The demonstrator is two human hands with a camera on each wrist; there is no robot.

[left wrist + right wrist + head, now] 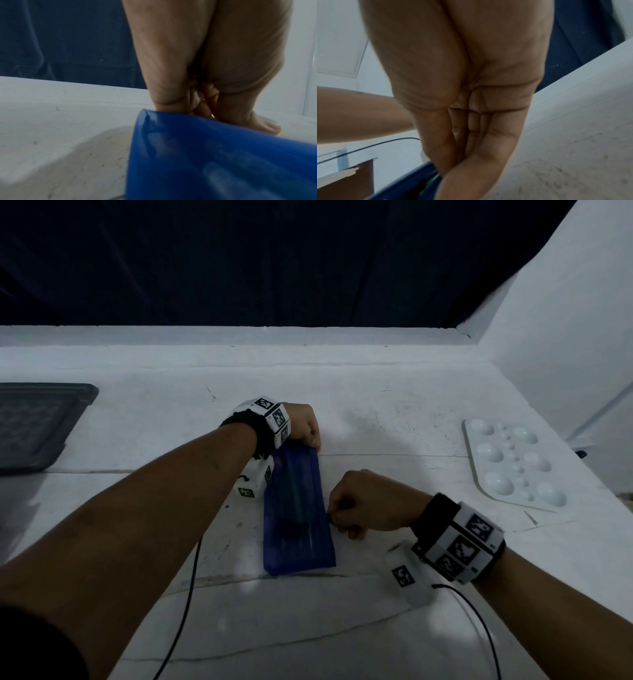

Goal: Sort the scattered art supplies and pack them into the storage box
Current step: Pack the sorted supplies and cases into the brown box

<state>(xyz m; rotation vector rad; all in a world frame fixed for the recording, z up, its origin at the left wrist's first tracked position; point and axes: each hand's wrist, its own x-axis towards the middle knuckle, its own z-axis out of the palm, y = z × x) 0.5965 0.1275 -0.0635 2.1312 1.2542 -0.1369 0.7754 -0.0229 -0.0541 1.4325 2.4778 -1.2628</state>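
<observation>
Left hand (306,424) pins the blue pouch's (298,511) far end while right hand (363,501) pinches something tiny at its edge, probably the zipper: keep it taut, pull steadily.

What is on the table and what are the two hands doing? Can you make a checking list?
Surface: white scuffed table, with faint lines and dark specks.
Job's things: translucent blue plastic pouch lying flat, dark items inside; white plastic paint palette with round wells at the right; dark grey tray-like container at the left edge.
Clutter: nothing seen.
Hands: left hand grips the pouch's far end; right hand pinches something small at its right edge.
Cables: thin black cables run from the wrist units.
Surroundings: dark blue curtain behind, white wall on the right.
</observation>
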